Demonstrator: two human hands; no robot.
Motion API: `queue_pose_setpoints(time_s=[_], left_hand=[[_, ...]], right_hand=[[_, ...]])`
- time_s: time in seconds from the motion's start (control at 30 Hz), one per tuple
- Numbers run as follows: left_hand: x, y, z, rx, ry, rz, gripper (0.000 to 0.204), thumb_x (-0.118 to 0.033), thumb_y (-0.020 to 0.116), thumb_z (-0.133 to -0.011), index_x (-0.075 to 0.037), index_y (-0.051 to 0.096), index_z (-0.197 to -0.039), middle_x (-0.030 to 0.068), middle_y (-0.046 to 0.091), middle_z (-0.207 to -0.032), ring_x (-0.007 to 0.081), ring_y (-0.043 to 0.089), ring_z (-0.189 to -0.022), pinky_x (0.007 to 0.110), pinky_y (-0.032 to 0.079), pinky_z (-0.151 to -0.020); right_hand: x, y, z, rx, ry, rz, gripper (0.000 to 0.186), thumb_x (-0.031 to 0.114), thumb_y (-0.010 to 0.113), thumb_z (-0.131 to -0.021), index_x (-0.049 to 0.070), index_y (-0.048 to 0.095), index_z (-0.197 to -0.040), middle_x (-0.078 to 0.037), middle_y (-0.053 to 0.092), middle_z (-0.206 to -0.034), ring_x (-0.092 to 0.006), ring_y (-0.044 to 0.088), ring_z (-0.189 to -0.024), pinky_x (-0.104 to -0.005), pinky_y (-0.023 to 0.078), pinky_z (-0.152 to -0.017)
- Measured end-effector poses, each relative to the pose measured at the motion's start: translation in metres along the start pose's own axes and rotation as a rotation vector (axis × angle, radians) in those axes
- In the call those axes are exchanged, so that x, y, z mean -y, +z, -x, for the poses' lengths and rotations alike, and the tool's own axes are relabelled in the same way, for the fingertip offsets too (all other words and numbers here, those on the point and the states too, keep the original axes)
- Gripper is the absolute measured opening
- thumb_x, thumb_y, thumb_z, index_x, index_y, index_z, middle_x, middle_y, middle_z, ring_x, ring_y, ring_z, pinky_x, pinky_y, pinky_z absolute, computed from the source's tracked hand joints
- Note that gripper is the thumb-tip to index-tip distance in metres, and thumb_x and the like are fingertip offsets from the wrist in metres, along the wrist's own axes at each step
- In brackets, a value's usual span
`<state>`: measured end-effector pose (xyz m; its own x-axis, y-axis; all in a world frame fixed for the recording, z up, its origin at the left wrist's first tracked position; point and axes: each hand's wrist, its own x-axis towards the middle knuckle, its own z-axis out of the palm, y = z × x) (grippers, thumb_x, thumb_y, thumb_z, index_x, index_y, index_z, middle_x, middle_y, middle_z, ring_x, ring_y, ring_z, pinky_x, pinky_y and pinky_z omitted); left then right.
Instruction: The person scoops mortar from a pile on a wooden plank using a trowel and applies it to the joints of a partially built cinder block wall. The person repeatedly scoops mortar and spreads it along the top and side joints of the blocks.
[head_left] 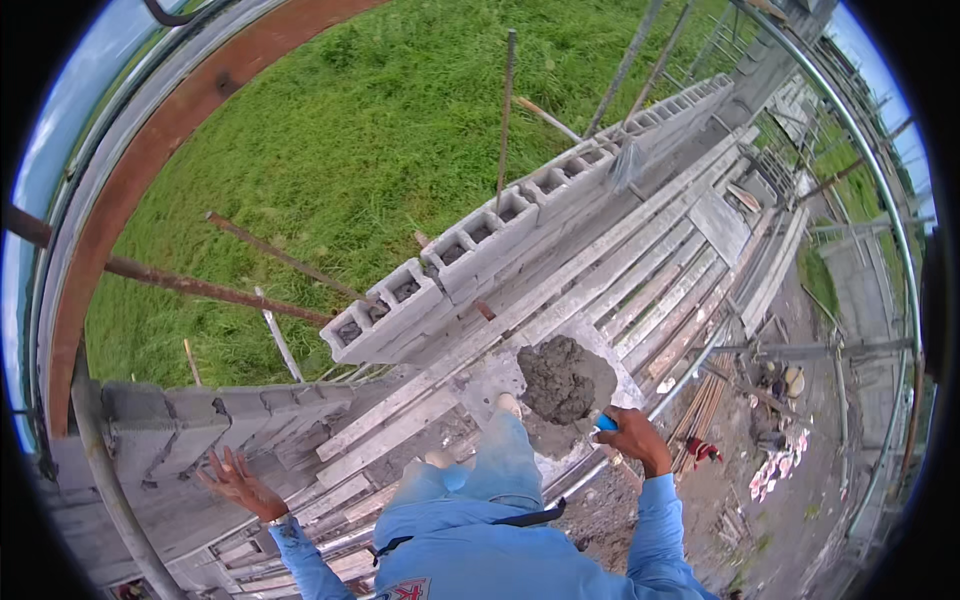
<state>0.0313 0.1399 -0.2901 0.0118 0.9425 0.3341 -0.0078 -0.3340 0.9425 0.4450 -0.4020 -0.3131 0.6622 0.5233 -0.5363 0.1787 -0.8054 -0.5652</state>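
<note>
My right hand (638, 438) is closed around the blue handle of a trowel (606, 423). Its blade is hard to make out against the grey mortar beside it. Wet mortar (565, 380) lies heaped on a pale mortar board (625, 385), just ahead of my right hand and in front of my feet. Out to the left, my left hand (242, 487) is open and holds nothing, its fingers spread near the low block wall (190, 430). Whether the fingers touch the wall, I cannot tell.
Scaffold planks (640, 275) run under my feet toward the far right. Beside them stands a hollow-block wall (440, 300) with open cores and upright rods. A metal rail (690, 370) borders the planks' right side, above the ground. A person in red (703, 450) is down there.
</note>
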Motion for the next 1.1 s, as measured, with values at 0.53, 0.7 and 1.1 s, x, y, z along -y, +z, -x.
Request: queue_pose_setpoints(time_s=[0.53, 0.7, 1.1], left_hand=[[-0.206, -0.097, 0.004, -0.328, 0.682, 0.310, 0.082, -0.044, 0.097, -0.075, -0.008, 0.054, -0.134, 0.0199, 0.066, -0.137, 0.0374, 0.057, -0.141, 0.061, 0.038, -0.125], [-0.209, -0.109, 0.004, -0.249, 0.688, 0.197, 0.070, -0.030, 0.097, -0.078, -0.009, 0.056, -0.130, 0.0189, 0.069, -0.135, 0.0388, 0.059, -0.139, 0.062, 0.032, -0.127], [-0.221, -0.125, 0.001, -0.233, 0.678, 0.091, 0.063, -0.027, 0.096, -0.081, -0.013, 0.064, -0.133, 0.0156, 0.075, -0.131, 0.0349, 0.067, -0.132, 0.064, 0.033, -0.125]], right_hand=[[0.592, -0.142, 0.076, 0.558, -0.846, 0.470, 0.033, 0.021, 0.082, -0.092, -0.002, 0.064, -0.107, -0.005, 0.061, -0.065, -0.0122, 0.056, -0.049, -0.0313, 0.044, -0.048], [0.741, -0.055, 0.138, 0.610, -1.112, 0.483, 0.041, 0.029, 0.080, -0.097, -0.002, 0.063, -0.118, -0.004, 0.060, -0.067, -0.0106, 0.056, -0.045, -0.0287, 0.042, -0.042], [0.962, 0.202, 0.210, 0.844, -1.399, 0.541, 0.045, 0.039, 0.074, -0.101, 0.001, 0.062, -0.120, -0.001, 0.058, -0.074, -0.0082, 0.051, -0.044, -0.0265, 0.040, -0.040]])
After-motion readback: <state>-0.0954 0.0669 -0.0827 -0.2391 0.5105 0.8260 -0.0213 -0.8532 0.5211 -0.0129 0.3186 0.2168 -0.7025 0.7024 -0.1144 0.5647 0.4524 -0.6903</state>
